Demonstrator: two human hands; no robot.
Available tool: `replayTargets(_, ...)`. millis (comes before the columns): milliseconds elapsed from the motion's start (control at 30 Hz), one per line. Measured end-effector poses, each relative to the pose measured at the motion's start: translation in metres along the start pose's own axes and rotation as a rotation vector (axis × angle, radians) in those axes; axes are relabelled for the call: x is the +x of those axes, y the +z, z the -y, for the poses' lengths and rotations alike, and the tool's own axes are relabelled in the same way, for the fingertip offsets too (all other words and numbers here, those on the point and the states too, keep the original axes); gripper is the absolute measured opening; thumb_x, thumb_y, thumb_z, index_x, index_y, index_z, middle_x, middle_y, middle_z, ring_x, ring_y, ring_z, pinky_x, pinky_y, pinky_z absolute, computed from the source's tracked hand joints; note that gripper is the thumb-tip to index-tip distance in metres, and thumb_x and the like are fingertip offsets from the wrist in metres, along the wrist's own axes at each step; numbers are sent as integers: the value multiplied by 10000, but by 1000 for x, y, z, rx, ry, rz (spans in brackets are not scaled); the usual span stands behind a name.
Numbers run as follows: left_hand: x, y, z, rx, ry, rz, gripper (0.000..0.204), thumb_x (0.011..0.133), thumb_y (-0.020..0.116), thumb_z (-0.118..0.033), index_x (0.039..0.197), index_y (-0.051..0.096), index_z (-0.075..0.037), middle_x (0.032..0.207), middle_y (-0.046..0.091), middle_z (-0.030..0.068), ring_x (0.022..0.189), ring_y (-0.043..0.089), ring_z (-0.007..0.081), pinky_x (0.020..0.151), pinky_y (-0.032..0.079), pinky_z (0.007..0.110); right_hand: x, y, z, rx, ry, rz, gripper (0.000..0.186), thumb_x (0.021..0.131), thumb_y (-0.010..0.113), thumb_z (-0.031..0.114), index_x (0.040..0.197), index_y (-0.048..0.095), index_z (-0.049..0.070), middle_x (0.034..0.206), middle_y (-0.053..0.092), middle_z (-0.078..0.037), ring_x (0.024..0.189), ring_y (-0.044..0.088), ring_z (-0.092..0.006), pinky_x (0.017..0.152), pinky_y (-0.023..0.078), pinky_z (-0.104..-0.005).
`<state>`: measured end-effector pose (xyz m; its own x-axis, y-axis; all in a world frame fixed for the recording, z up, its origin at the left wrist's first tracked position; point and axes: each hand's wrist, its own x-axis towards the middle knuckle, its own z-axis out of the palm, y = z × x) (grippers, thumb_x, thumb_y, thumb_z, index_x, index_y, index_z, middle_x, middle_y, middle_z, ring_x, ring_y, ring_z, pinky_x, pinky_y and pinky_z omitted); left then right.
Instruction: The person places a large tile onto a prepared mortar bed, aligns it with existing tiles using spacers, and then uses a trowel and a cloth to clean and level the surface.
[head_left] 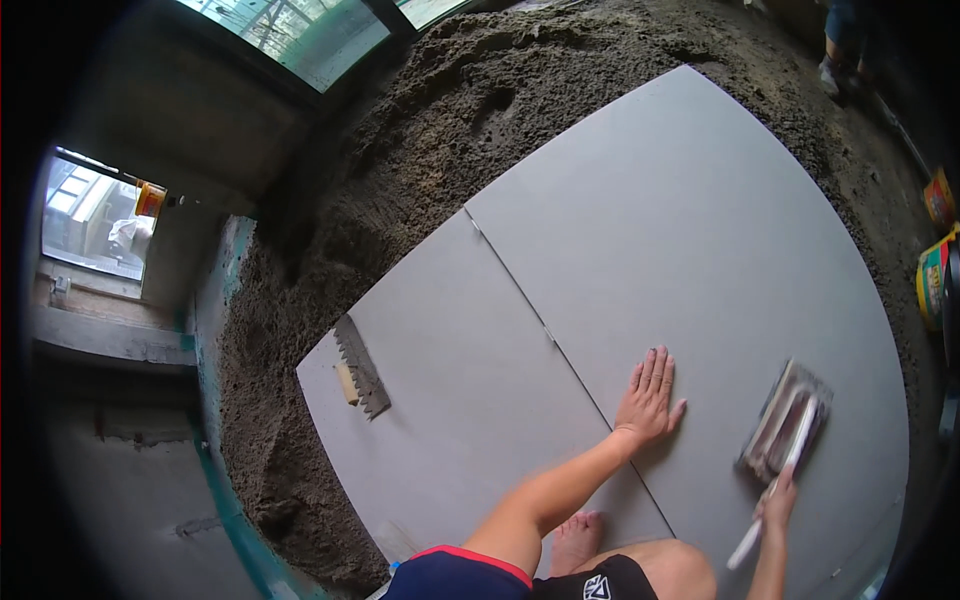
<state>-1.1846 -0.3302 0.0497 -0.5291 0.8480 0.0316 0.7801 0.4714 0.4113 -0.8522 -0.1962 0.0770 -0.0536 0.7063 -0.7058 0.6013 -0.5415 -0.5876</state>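
Note:
Two large grey floor tiles lie side by side with a thin seam between them. My left hand (651,399) presses flat on the right tile (690,240), close to the seam, fingers stretched out. To its right, my right hand (777,500) is wrapped round the long white handle of a tile beater (787,425) with a flat rectangular head. The beater is slightly blurred over the right tile; I cannot tell whether it touches the surface. A notched trowel (362,372) with a wooden handle rests on the outer edge of the left tile (450,380).
Rough dark mortar (400,170) borders the tiles on the far and left sides. Small clips (548,333) sit in the seam. My bare foot (577,541) stands on the left tile. Buckets (934,280) are at the right rim; another person's leg (843,45) shows top right.

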Motion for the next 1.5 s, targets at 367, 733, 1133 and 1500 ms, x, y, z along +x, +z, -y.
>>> replayTargets(367, -27, 16, -7, 35, -69, 21, 757, 900, 373, -461, 1404, 178, 68, 1488, 132, 229, 1394, 108, 346, 1122, 99, 436, -6, -100, 248, 307, -591, -232, 494, 894, 407, 593, 820, 504, 114, 551, 428, 26, 412, 414, -80, 351, 349, -240)
replayTargets(733, -25, 34, -21, -26, -212, -22, 795, 881, 423, -441, 1398, 144, 94, 1483, 90, 263, 1393, 39, 380, 1121, 43, 479, -2, -72, -25, 70, 47, -93, 578, 929, 372, 505, 1135, 536, -10, 868, 578, -157, 766, 564, -234, 643, 453, -356)
replayTargets(1133, 9, 57, -109, 312, 140, 103, 851, 869, 449, -440, 1396, 79, 117, 1481, 78, 275, 1386, 80, 387, 1126, 75, 447, -79, -178, 290, -51, -995, -413, 555, 925, 408, 521, 707, 474, 15, 530, 442, -59, 518, 415, -152, 496, 365, -350)
replayTargets(1500, -12, 66, -85, 355, 349, -34, 766, 911, 407, -401, 1391, 112, 116, 1466, 105, 294, 1373, 99, 415, 1121, 104, 467, 12, -221, 28, 304, 11, -59, 623, 910, 337, 600, 606, 422, 64, 470, 397, -37, 315, 389, -134, 297, 331, -298)
